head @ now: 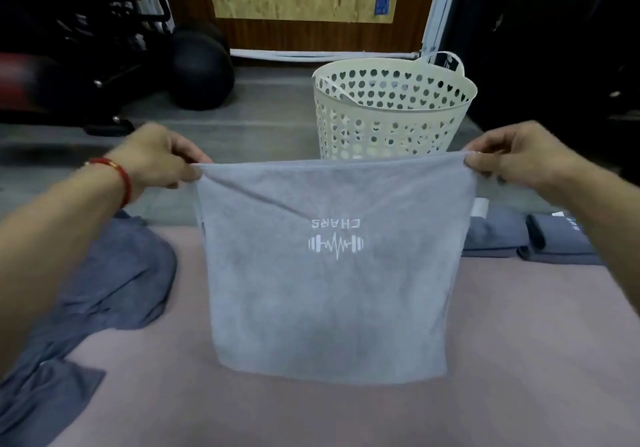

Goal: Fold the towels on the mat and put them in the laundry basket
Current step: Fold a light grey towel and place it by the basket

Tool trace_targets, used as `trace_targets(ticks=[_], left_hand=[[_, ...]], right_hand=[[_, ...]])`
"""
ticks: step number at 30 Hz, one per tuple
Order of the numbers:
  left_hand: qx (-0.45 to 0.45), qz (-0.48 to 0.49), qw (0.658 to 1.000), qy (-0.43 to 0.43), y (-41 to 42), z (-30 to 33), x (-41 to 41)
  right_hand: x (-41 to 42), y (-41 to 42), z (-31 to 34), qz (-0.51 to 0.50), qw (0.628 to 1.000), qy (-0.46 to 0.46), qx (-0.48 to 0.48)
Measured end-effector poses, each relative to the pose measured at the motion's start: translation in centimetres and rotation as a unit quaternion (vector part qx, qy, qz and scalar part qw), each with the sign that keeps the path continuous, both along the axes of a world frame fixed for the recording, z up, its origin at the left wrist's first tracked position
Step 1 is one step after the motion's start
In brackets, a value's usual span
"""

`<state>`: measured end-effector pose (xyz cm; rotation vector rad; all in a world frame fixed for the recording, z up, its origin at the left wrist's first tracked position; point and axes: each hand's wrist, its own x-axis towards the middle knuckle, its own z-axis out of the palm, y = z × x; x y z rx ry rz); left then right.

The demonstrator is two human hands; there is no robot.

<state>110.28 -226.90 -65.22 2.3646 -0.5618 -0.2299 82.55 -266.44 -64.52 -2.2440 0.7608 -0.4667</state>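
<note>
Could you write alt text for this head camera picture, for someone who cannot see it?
Two bare hands, left hand and right hand, pinch the top corners of a light grey towel with a white logo, held up over a pink mat. A cream laundry basket stands behind it, folded towels lie to the right, and an unfolded dark towel lies left.

basket (391, 114) base: behind towel (329, 273) | dark towels (86, 290): cut off left
</note>
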Motion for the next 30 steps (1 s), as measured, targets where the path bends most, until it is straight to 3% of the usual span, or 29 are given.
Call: trace_targets(ticks=[2, 4, 9, 13, 18, 23, 27, 30], left_hand=[[-0.004, 0.031, 0.998, -0.051, -1.3, -3.0, 0.5], [-0.017, 0.059, 0.992, -0.106, -2.5, -4.7, 0.4], [-0.078, 0.076, 0.978, -0.18, -3.5, -5.5, 0.3], [-0.098, 0.042, 0.992, -0.064, -2.5, -6.7, 0.6], [-0.026, -0.014, 0.998, 0.058, 0.3, -11.4, -3.0], [0.109, -0.077, 0.983, 0.128, 4.8, -17.4, -8.2], [-0.033, -0.027, 0.959, 0.282, 8.1, -23.0, -12.7], [-0.118, 0.078, 0.945, 0.294, 9.8, -27.3, -15.8]], right_hand=[[1.1, -0.4, -3.6, -0.036, 0.999, -0.002, -0.014], [1.8, -0.7, -5.8, -0.06, 0.997, -0.031, 0.036], [2.0, -0.7, -6.0, -0.048, 0.987, -0.126, 0.087], [0.9, -0.6, -7.5, -0.026, 0.988, -0.092, 0.119], [-2.5, 1.8, -11.2, -0.006, 0.985, 0.019, 0.17], [-7.3, 4.3, -16.3, 0.014, 0.975, 0.176, 0.134], [-12.4, 6.9, -21.6, -0.025, 0.955, 0.238, 0.173], [-14.9, 9.0, -25.4, -0.102, 0.946, 0.184, 0.248]])
